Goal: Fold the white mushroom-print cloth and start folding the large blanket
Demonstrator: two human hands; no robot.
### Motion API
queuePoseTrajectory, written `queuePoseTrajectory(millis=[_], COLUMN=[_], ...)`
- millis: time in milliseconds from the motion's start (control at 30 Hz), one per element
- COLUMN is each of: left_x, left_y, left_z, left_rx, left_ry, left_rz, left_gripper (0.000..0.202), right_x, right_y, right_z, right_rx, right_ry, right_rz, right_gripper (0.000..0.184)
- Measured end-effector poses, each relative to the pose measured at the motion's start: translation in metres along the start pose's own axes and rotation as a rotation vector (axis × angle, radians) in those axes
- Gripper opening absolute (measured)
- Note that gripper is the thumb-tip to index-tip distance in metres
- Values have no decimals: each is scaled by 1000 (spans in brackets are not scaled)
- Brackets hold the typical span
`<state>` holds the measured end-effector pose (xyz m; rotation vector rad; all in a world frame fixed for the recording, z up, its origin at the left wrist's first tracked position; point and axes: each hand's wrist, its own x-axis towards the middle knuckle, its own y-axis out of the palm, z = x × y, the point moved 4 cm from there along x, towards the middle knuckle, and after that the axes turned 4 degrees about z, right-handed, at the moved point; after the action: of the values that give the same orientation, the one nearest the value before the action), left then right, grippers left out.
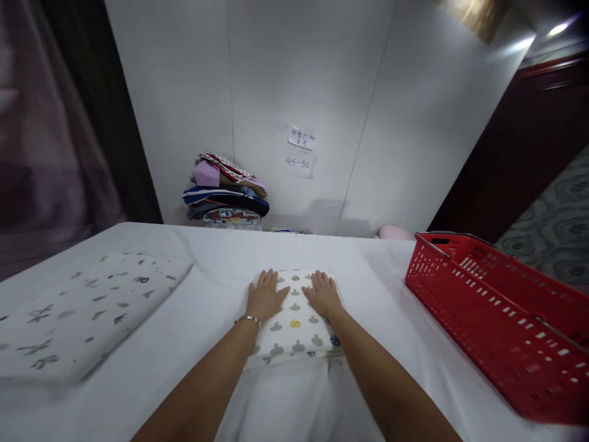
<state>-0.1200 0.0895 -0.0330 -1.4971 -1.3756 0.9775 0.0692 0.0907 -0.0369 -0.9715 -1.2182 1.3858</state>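
Observation:
A folded white cloth [296, 310] printed with grey, yellow, green and blue mushroom-like shapes lies flat in front of me. My left hand [265, 297] rests on its far left part, palm down, fingers stretched out and thumb pointing inward. A bracelet circles that wrist. On the far right part lies my right hand [324, 294], also flat with its fingers extended. Between the two hands a strip of the print shows. Neither hand grips the fabric. The cloth's near edge shows stacked layers.
Another folded white cloth [92, 313] with a leaf-like print lies at the left of the white-covered table [207, 362]. A red plastic basket [488, 331] stands on the right. Behind the table, a stack of folded fabrics [225, 196] leans near the wall with paper signs [301, 162].

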Motion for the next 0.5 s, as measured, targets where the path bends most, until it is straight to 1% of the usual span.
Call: queuePoseTrajectory(millis=[167, 267, 400, 500], left_x=[0, 0, -3, -4], left_y=[2, 0, -2, -4], left_z=[1, 0, 0, 1], left_rx=[-4, -4, -21, -51], left_ry=[4, -1, 4, 13], left_rz=[0, 7, 5, -11], left_gripper=[70, 70, 68, 66], right_x=[0, 3, 7, -4], right_y=[2, 2, -4, -8], right_z=[0, -1, -11, -32], right_rx=[41, 122, 388, 546], right_ry=[3, 2, 20, 90], right_rz=[6, -6, -35, -122], right_gripper=[64, 64, 56, 53])
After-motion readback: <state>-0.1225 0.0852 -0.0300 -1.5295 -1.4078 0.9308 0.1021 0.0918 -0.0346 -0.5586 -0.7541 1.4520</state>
